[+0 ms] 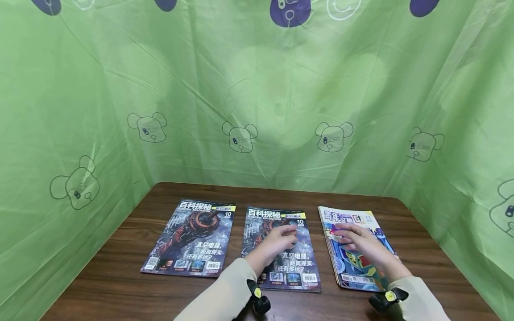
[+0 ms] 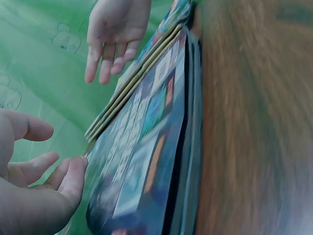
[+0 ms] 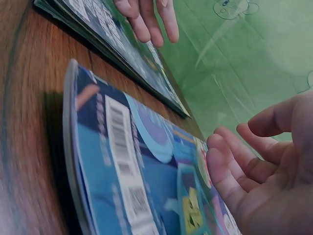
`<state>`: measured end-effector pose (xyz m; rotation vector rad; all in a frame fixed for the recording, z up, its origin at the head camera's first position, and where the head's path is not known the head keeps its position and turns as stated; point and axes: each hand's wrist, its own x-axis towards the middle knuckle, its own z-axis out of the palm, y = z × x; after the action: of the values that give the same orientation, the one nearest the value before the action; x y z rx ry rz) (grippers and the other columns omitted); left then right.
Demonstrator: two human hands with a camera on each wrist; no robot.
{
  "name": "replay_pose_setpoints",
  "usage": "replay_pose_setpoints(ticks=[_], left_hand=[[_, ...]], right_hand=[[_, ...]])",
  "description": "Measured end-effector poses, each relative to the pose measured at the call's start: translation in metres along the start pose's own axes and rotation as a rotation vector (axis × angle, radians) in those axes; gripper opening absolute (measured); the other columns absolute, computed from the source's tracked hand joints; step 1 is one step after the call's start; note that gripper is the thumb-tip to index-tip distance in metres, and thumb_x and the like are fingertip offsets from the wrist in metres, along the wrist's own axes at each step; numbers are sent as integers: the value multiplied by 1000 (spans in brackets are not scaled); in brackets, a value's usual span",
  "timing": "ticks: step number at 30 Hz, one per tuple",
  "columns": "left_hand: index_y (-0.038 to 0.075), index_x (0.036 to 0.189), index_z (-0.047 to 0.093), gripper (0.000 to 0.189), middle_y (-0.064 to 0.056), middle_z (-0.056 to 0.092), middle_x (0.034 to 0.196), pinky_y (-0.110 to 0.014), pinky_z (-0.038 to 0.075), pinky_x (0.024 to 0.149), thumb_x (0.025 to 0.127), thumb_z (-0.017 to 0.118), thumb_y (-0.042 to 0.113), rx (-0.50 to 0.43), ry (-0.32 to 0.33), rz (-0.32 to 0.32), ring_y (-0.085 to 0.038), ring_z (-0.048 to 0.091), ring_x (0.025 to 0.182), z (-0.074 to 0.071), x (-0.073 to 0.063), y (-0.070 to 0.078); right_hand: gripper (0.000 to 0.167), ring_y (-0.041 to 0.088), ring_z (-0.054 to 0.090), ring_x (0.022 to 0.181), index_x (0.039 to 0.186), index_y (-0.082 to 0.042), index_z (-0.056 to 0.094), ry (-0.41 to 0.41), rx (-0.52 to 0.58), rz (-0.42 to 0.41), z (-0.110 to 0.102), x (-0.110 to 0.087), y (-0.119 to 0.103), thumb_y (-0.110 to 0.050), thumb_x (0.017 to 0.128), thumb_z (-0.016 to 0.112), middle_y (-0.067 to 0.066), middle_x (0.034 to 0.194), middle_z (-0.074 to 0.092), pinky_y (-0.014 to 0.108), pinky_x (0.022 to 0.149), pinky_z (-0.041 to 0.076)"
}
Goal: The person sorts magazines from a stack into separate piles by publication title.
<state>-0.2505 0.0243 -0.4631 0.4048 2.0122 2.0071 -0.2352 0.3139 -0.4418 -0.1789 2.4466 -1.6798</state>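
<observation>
Three magazines lie side by side on a dark wooden table (image 1: 120, 267). My left hand (image 1: 279, 241) hovers open over the middle magazine (image 1: 281, 261), a dark science issue; its fingers (image 2: 58, 178) are relaxed and hold nothing. My right hand (image 1: 358, 244) hovers open over the right magazine stack (image 1: 351, 267), with a blue and yellow cover (image 3: 146, 161). Its fingers (image 3: 230, 181) are slightly bent above the cover. A matching dark magazine (image 1: 188, 238) lies untouched at the left.
Green cloth printed with bear outlines (image 1: 257, 98) walls the table at the back and on both sides. Bare wood shows at the front left and along the back edge. A small black device is strapped at each wrist (image 1: 259, 301).
</observation>
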Motion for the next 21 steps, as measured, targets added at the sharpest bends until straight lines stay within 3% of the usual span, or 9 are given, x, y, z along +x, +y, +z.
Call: replay_pose_setpoints(ticks=[6, 21], left_hand=[[-11, 142, 46, 54, -28, 55, 137, -45, 52, 98, 92, 57, 2, -4, 21, -9, -38, 58, 120, -28, -5, -1], [-14, 143, 42, 53, -33, 49, 140, -44, 50, 102, 95, 56, 4, 28, 63, 1, -43, 53, 125, -97, -28, 3]], right_hand=[[46, 37, 60, 115, 146, 9, 40, -17, 17, -33, 18, 8, -4, -17, 108, 43, 30, 137, 54, 34, 90, 56], [45, 41, 59, 117, 147, 11, 33, -138, 88, -62, 45, 20, -14, -10, 107, 37, 34, 135, 51, 41, 95, 54]])
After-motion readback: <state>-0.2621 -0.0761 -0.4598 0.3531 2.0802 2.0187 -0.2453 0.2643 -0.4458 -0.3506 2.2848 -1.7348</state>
